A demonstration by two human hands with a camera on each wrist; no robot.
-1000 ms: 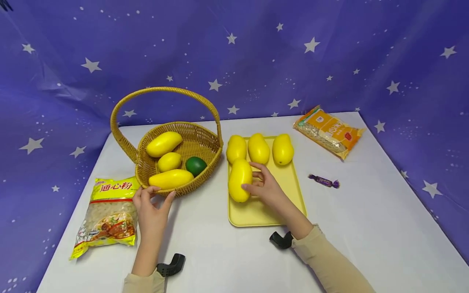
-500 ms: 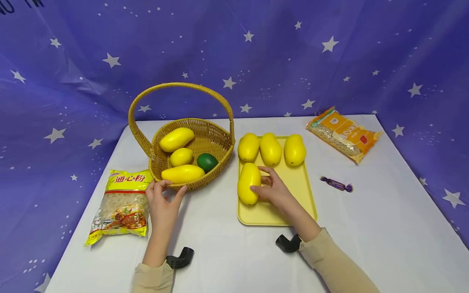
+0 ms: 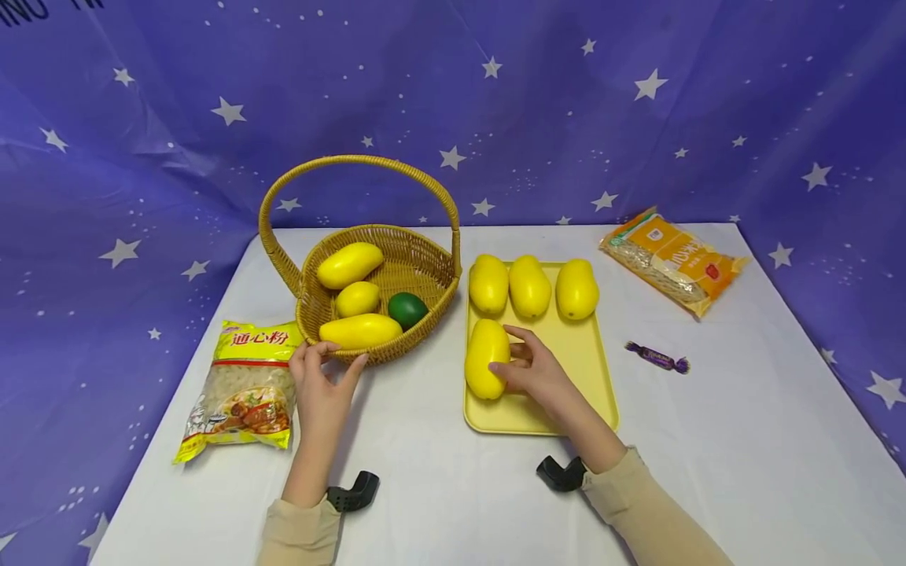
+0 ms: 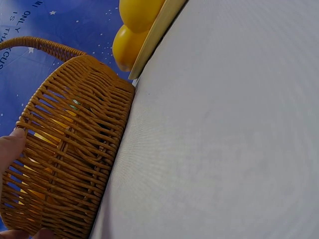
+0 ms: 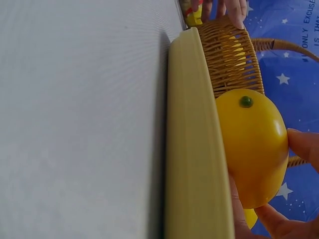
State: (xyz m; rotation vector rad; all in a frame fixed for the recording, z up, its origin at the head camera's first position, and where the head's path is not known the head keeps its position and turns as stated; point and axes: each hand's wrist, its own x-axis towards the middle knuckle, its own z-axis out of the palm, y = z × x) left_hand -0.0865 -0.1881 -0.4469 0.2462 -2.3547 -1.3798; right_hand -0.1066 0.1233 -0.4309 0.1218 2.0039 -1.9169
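My right hand point(image 3: 538, 373) grips a yellow mango point(image 3: 487, 359) by its right side, thumb in front and fingers behind. This mango is at the left side of a pale yellow tray point(image 3: 541, 420); its green stem end shows in the right wrist view. Three more mangoes stand in a row at the tray's back, the middle mango point(image 3: 530, 287) among them. My left hand point(image 3: 322, 393) holds the front-left rim of a wicker basket point(image 3: 425, 263). Inside lie an upper mango point(image 3: 350, 266), a lower mango point(image 3: 361, 331), a smaller yellow fruit point(image 3: 358, 299) and a dark green fruit point(image 3: 406, 311).
A bag of macaroni point(image 3: 244, 393) lies left of my left hand. At the back right is an orange food packet point(image 3: 672, 259), with a purple-wrapped candy point(image 3: 657, 357) in front of it. The basket's tall handle point(image 3: 361, 159) arches above it. A starry blue curtain point(image 3: 396, 71) hangs behind.
The head view has shifted, so everything appears farther right. The mango in my right hand has moved slightly toward the tray's front, away from the back row. My left hand stays at the basket rim.
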